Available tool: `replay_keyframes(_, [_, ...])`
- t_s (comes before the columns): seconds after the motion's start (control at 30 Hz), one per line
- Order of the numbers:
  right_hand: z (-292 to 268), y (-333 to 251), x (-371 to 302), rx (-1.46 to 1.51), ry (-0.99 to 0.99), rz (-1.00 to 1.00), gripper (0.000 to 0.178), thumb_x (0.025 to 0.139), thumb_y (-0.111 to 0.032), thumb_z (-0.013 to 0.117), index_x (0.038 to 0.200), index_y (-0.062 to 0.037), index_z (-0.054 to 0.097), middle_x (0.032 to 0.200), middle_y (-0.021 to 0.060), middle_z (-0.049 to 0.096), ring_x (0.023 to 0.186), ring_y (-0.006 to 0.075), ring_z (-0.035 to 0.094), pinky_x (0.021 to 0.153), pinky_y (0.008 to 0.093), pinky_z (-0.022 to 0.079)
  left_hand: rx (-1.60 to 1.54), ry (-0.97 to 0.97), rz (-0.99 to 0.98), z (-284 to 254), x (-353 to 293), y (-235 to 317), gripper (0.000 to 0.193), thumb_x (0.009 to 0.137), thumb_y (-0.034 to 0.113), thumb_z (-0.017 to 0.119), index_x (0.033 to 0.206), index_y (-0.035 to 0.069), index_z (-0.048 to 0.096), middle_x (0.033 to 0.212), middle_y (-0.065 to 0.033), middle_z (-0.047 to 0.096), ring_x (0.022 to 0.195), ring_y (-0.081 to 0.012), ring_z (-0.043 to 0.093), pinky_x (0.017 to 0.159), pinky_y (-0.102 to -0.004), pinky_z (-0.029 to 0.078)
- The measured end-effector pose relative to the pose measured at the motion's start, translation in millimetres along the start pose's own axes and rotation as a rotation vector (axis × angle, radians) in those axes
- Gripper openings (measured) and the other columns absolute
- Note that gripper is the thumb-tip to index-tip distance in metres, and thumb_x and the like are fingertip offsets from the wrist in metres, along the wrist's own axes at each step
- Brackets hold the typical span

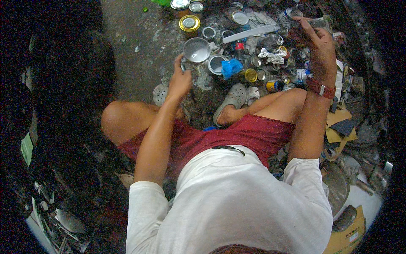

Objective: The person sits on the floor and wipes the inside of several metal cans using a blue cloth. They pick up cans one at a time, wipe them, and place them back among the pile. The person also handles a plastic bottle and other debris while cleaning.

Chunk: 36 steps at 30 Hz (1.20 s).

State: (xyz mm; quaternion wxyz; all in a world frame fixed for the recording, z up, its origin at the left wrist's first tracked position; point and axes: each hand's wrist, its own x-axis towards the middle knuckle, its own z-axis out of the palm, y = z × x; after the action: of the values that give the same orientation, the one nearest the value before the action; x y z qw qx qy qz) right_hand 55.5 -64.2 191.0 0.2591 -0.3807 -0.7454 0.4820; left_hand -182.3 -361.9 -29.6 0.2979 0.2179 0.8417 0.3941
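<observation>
My left hand (181, 82) is closed around the handle of a round cup (197, 50) holding something pale grey. The cup is above the floor, beyond my feet. Out to the right, my right hand (316, 42) grips a long flat ruler-like strip (250, 33). Its whitish end points left toward the cup, apart from it. The other end looks clear and sticks out past my fingers. Below the strip are an open can (217, 64) with a dark inside and a crumpled blue plastic bag (231, 68) touching its side.
Several tins, among them a gold-rimmed can (189, 23), stand at the far side. Jars, crumpled tissue (272, 55) and a dark bottle with a red label (240, 50) crowd the right. Cardboard (341, 127) lies beside my right arm. My grey clogs (231, 100) rest on the stained floor.
</observation>
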Motion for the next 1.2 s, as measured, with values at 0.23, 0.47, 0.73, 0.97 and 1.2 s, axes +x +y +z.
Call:
replay_keyframes(0.23, [99.3,113.0,-10.0,-0.401,-0.183,0.064,0.063,0.098,-0.059,0.068,0.09,0.0025,0.078,0.074,0.0175,0.072,0.075,0.0217,0.071,0.074,0.0404,0.055,-0.144,0.046,0.002,-16.7,-22.2,-10.3,0.074,0.098,0.016,0.057,0.165,0.017,0.025,0.152,-0.0311,0.052,0.132,-0.0431,0.059,0.111,-0.0472,0.045])
replay_keyframes(0.47, [202.1,198.6,-101.3,-0.33,-0.073,0.103,0.043,0.096,-0.038,0.069,0.098,0.0045,0.074,0.101,0.0322,0.073,0.096,0.0503,0.072,0.086,0.0577,0.057,-0.272,0.019,-0.063,-10.9,-88.5,-39.2,0.079,0.099,0.016,0.054,0.169,0.019,0.017,0.139,-0.0198,0.057,0.108,-0.0277,0.064,0.086,-0.0444,0.057])
replay_keyframes(0.73, [192.3,161.9,-132.7,-0.145,0.249,0.26,0.06,0.098,-0.035,0.07,0.14,0.0049,0.055,0.134,0.0325,0.065,0.116,0.0472,0.068,0.099,0.0534,0.054,-0.272,-0.042,-0.159,-31.7,-121.5,-29.3,0.084,0.096,0.017,0.057,0.168,0.021,0.014,0.119,-0.0151,0.064,0.099,-0.0275,0.066,0.076,-0.0448,0.059])
replay_keyframes(0.97, [55.3,35.8,-194.6,0.276,0.219,-0.152,0.058,0.098,-0.022,0.077,0.148,-0.0044,0.052,0.132,0.0145,0.068,0.112,0.0184,0.069,0.088,0.035,0.059,-0.279,-0.1,0.043,-33.5,-108.3,-50.5,0.079,0.101,0.021,0.055,0.168,0.021,0.014,0.129,-0.0172,0.063,0.101,-0.0308,0.069,0.081,-0.0484,0.06])
replay_keyframes(1.2, [-103.6,108.4,-237.6,0.053,0.703,-0.029,0.043,0.103,-0.014,0.07,0.143,-0.0042,0.06,0.132,0.0084,0.069,0.112,0.0152,0.066,0.099,0.0311,0.055,-0.308,-0.066,-0.08,-36.4,-118.8,-32.3,0.073,0.102,0.021,0.056,0.165,0.022,0.021,0.133,-0.0181,0.062,0.106,-0.0334,0.069,0.083,-0.0473,0.062])
